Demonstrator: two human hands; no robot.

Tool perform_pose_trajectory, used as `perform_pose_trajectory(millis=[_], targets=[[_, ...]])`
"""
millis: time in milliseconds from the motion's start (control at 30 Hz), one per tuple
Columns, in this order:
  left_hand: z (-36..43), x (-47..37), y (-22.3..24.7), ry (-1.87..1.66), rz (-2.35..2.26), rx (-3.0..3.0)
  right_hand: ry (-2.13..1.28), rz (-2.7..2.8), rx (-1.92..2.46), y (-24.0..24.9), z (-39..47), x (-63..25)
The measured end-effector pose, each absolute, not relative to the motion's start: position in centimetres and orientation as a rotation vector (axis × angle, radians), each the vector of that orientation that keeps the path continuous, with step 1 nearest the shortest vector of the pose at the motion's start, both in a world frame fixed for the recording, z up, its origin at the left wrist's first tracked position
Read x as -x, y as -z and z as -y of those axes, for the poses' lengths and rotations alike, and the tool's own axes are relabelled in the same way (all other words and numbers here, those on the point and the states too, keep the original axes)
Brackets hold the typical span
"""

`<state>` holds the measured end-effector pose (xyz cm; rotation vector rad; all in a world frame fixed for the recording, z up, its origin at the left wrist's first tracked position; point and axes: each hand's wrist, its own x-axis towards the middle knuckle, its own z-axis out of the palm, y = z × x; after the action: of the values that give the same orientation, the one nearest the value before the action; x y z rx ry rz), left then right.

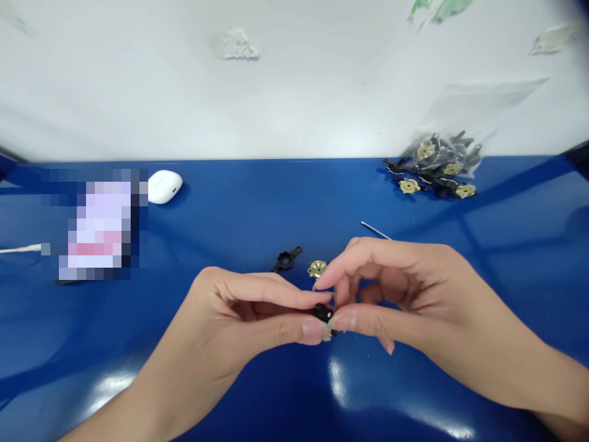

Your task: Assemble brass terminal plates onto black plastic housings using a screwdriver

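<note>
Between my two hands is a small black part (323,312), mostly covered by fingertips, so its full shape is hidden. My left hand (257,307) pinches it between thumb and index finger. From the other side my right hand (391,288) has its thumb against the same part, with the fingers curled around it. Just beyond the fingers lie a black plastic bracket (285,260) with a ring-shaped middle and a round gold-coloured metal plate (317,268), partly behind my right index finger. A thin metal rod (375,230) sticks out behind my right hand.
At the back right, a clear plastic bag (460,147) holds several black and gold parts, with more assembled pieces (409,186) beside it. A white earbud case (165,186) and a blurred-out phone (99,224) are on the left of the blue table (257,209). A white wall (299,104) rises behind.
</note>
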<state>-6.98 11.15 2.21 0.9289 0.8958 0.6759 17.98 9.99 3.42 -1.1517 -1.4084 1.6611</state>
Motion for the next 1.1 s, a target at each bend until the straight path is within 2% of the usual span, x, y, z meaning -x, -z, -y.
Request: perform_pose_trajectory(millis=[300, 667, 1100], targets=[[-10.3, 7.2, -2.3, -0.73, -1.026, -1.118, -1.706, 1.401, 1.178, -3.5, -9.9, -18.0], [-10.5, 6.8, -2.8, -0.776, -1.0, -0.984, -1.552, 1.405, 1.227, -3.5, -9.8, -17.8], [-11.3, 7.4, -1.8, -0.688, -0.908, -0.784, -1.238, 1.719, 1.15, -2.8, -9.4, -18.1]])
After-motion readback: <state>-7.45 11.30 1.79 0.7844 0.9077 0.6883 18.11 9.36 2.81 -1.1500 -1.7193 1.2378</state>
